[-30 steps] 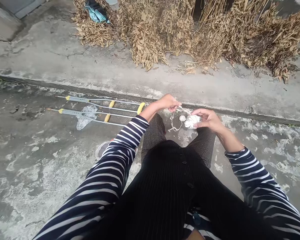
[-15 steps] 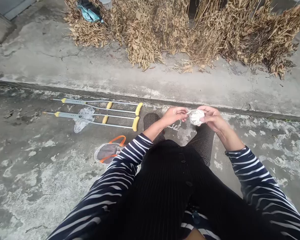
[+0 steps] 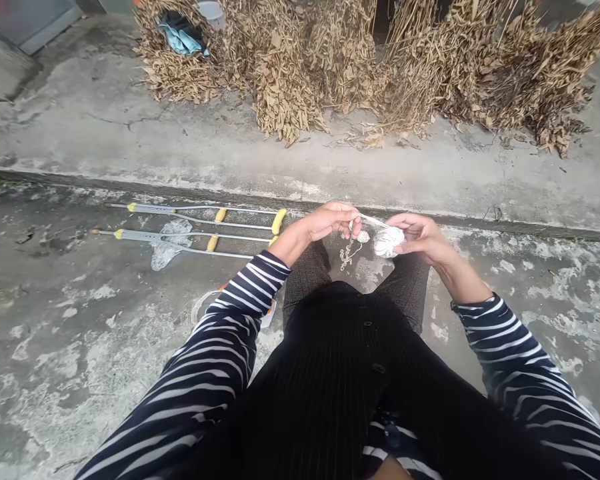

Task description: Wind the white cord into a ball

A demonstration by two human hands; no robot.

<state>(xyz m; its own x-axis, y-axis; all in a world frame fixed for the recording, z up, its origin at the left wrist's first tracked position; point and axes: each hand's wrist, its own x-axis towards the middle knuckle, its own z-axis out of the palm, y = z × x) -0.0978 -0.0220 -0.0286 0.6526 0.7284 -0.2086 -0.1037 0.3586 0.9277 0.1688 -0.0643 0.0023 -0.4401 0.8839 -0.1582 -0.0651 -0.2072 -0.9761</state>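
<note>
A white ball of string (image 3: pixel 388 241) rests in my right hand (image 3: pixel 419 239), whose fingers curl around it above my knees. My left hand (image 3: pixel 333 221) pinches the loose strand (image 3: pixel 371 221) that runs taut from the ball. A tangled length of string (image 3: pixel 347 253) dangles below that hand, with a small white lump (image 3: pixel 363 236) hanging beside it. Both hands are held close together over my lap, sleeves striped dark and white.
Two metal crutches with yellow pads (image 3: pixel 200 227) lie on the concrete at left, a clear plastic bag (image 3: pixel 169 241) across them. An orange-trimmed bag (image 3: pixel 206 303) peeks out beside my left arm. Bundles of dry brown plants (image 3: pixel 360 67) line the raised concrete step (image 3: pixel 230 160) ahead.
My left hand has drawn away from the ball to the left, pulling the strand out taut. The ball has dropped slightly in my right hand.
</note>
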